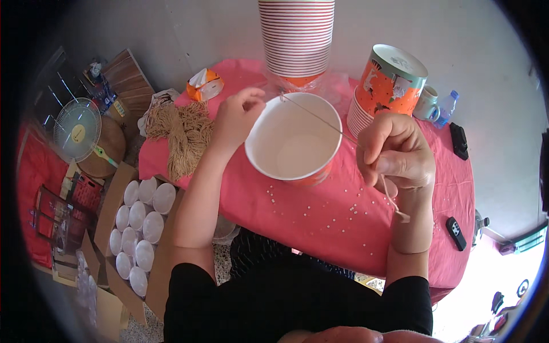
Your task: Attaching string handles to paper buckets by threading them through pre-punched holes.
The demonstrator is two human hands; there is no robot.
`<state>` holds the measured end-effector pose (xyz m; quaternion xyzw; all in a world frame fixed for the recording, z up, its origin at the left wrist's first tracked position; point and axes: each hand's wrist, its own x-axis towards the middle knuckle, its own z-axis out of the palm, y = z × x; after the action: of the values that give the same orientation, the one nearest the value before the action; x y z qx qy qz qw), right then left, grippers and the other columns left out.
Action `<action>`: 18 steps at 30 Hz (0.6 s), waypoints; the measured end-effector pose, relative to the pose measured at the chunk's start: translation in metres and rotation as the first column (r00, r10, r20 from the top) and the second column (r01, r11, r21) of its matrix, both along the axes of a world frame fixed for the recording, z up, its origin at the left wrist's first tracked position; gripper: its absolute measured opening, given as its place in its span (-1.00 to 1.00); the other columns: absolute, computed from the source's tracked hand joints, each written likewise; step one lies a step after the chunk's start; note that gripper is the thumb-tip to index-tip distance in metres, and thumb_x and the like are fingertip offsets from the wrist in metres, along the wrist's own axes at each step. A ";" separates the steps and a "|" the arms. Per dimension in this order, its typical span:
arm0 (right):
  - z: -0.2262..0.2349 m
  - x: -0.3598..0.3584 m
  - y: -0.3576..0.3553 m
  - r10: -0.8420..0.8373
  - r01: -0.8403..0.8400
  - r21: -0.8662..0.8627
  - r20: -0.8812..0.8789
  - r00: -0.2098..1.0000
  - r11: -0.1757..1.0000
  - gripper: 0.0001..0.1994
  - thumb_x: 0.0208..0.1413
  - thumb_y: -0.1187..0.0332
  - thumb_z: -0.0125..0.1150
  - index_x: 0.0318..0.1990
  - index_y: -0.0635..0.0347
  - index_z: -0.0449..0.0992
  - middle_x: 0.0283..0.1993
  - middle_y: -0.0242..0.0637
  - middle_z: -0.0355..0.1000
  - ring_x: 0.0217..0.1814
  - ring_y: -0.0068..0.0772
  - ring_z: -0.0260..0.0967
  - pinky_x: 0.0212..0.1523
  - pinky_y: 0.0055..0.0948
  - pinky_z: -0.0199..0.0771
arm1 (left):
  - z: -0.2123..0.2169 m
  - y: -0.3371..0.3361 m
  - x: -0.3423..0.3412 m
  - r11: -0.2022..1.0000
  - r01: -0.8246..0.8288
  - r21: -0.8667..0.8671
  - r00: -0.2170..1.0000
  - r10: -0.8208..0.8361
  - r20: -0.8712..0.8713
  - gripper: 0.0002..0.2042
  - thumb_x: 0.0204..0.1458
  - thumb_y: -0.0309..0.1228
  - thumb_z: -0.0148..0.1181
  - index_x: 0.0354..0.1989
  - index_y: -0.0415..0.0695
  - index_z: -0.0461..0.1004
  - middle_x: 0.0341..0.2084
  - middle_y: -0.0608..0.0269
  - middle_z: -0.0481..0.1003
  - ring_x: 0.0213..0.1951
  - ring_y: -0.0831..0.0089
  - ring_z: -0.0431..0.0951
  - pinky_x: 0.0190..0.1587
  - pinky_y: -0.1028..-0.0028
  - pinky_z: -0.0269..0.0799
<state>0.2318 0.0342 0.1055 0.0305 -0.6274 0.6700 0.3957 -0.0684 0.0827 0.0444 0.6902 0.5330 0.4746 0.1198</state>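
Observation:
A white-lined paper bucket (294, 137) with an orange outside stands in front of me, its mouth up. A thin tan cord (320, 119) runs taut from the bucket's far rim across its mouth to my right hand (399, 153). My right hand pinches this cord, and its loose end dangles below the fingers. At the bucket's left rim is my left hand (239, 114), fingers loosely bent and apart, with nothing visible in them. A bundle of tan cords (186, 137) lies beside my left forearm.
Behind the bucket rises a tall stack of nested buckets (296, 40); an upturned orange bucket (392, 80) tops another stack at right. Small white paper dots (334, 216) litter the pink tablecloth (257, 211). A box of clear plastic cups (137, 214) stands left of the table.

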 end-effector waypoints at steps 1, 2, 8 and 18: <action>0.003 -0.001 -0.003 0.033 -0.032 -0.040 0.023 0.999 0.999 -0.89 0.03 0.67 0.16 -0.25 0.44 0.49 -0.45 -0.12 0.51 -0.65 -0.52 0.41 -0.75 -0.67 0.34 | -0.001 0.001 -0.001 0.994 -0.050 0.096 0.999 0.050 -0.006 -0.73 0.04 -0.40 0.21 -0.12 -0.27 0.53 -0.37 0.07 0.62 -0.35 0.42 0.61 -0.27 0.46 0.48; 0.004 -0.001 -0.003 0.060 -0.056 -0.084 0.044 0.997 0.995 -0.88 0.05 0.68 0.15 -0.24 0.45 0.50 -0.42 -0.10 0.53 -0.62 -0.47 0.46 -0.71 -0.64 0.41 | -0.001 -0.001 0.002 0.980 -0.064 0.188 0.997 0.071 -0.030 -0.77 0.09 -0.40 0.19 -0.14 -0.27 0.54 -0.36 0.14 0.62 -0.36 0.48 0.59 -0.27 0.49 0.47; -0.005 -0.018 -0.001 -0.136 0.144 -0.048 0.140 0.981 0.988 -0.86 0.14 0.66 0.11 -0.16 0.46 0.50 -0.33 -0.12 0.56 -0.40 -0.37 0.58 -0.48 -0.53 0.61 | 0.018 -0.071 0.046 0.801 0.599 0.002 0.671 -0.503 0.545 -0.71 0.28 -0.29 0.03 -0.09 -0.28 0.52 -0.41 0.31 0.56 -0.43 0.64 0.49 -0.41 0.62 0.35; -0.013 -0.022 0.016 -0.309 0.307 -0.032 -0.094 0.946 0.951 -0.85 0.21 0.62 0.05 -0.11 0.41 0.48 -0.21 -0.05 0.55 -0.22 -0.21 0.59 -0.22 -0.39 0.67 | -0.001 -0.099 0.059 0.628 0.778 -0.012 0.382 -0.457 0.803 -0.81 0.25 -0.39 0.08 -0.15 -0.27 0.53 -0.42 0.17 0.58 -0.52 0.58 0.48 -0.52 0.62 0.34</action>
<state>0.2101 0.0504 0.0925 -0.0384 -0.5988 0.6027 0.5259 -0.0089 -0.0160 0.0430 0.5458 0.2122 0.5096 0.6304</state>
